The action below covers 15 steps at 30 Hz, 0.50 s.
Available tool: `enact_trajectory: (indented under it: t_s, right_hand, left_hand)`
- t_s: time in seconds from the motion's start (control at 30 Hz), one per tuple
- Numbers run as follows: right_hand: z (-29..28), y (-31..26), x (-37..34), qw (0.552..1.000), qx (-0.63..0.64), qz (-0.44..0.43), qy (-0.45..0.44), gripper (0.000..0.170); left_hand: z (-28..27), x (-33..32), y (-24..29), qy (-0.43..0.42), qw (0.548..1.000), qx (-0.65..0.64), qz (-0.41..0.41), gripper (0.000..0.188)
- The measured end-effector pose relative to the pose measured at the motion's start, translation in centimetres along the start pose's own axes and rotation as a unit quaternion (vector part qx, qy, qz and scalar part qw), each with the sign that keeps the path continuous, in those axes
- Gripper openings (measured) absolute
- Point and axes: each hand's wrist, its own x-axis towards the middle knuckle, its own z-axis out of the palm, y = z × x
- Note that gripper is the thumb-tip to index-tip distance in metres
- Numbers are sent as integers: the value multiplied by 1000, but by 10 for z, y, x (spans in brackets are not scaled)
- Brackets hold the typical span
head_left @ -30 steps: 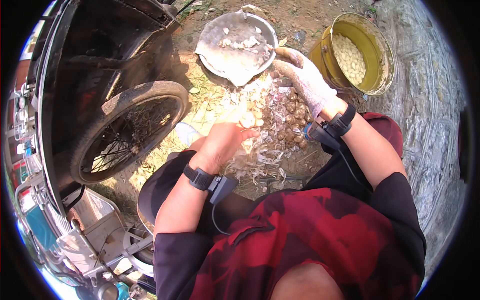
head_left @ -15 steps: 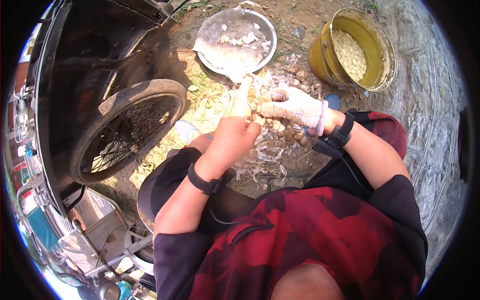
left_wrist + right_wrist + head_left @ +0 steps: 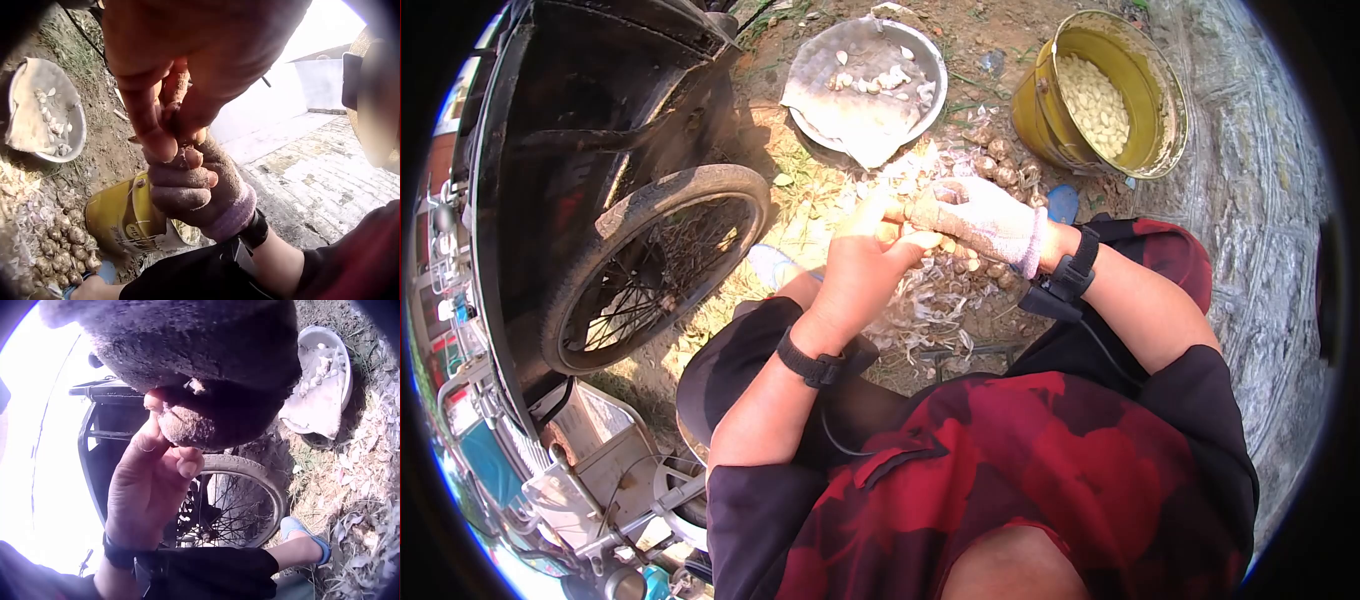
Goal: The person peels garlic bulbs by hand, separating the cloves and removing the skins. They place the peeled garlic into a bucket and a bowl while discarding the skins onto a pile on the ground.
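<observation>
My bare left hand [image 3: 862, 280] and my right hand [image 3: 990, 222], in a pale, soiled glove, meet above the litter of garlic skins [image 3: 930, 312]. Fingertips of both pinch at garlic between them. A small pale bit of the garlic [image 3: 196, 385] shows among the gloved fingers in the right wrist view; the rest is hidden. In the left wrist view the gloved fingers [image 3: 181, 187] are curled just below the left fingertips. Brown, unpeeled garlic bulbs [image 3: 65, 247] lie heaped on the ground under the hands.
Beyond the hands stands a metal basin [image 3: 940, 95] with a cloth [image 3: 815, 95] and loose white cloves [image 3: 885, 80]. A yellow bucket [image 3: 1032, 125] holding peeled cloves [image 3: 1095, 108] is at right. A cart wheel [image 3: 750, 185] stands at left, near a slippered foot [image 3: 300, 540].
My right hand has come back from beside the basin's right rim to meet my left hand. The left hand has shifted slightly, and its fingers now work against the gloved ones.
</observation>
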Motion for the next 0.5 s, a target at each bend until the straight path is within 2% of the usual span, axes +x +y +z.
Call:
enact_trajectory:
  t_s: [0.03,0.07,0.13,0.17,0.27,0.3,0.37,0.4,0.47,0.5]
  right_hand:
    - [2,5,1,999,40,-26,4,31]
    - [4,8,0,995,81,-51,8,31]
    - [8,8,0,993,93,-67,12,33]
    - [10,8,-1,991,104,-83,17,36]
    - [15,2,-3,991,39,-117,45,36]
    - [17,3,-2,991,38,-117,44,36]
    - [20,5,2,981,182,-58,27,37]
    - [23,4,2,981,182,-58,27,37]
    - [29,-1,0,921,388,5,38,38]
    - [26,7,3,921,387,5,38,38]
  left_hand:
    - [0,-1,2,9,994,-106,-19,25]
    - [-1,-1,5,8,994,-105,-19,25]
    - [-6,-2,10,-3,976,-216,-16,22]
    - [-8,-1,8,-1,976,-217,-15,22]
    - [-12,3,3,-23,968,-248,4,21]
    - [-13,3,4,-30,954,-297,-7,20]
    - [-14,3,7,-37,937,-346,-17,20]
    - [-14,2,10,-35,928,-370,-27,21]
    - [-13,3,15,-32,918,-393,-35,22]
    - [-13,4,16,-38,922,-385,-24,25]
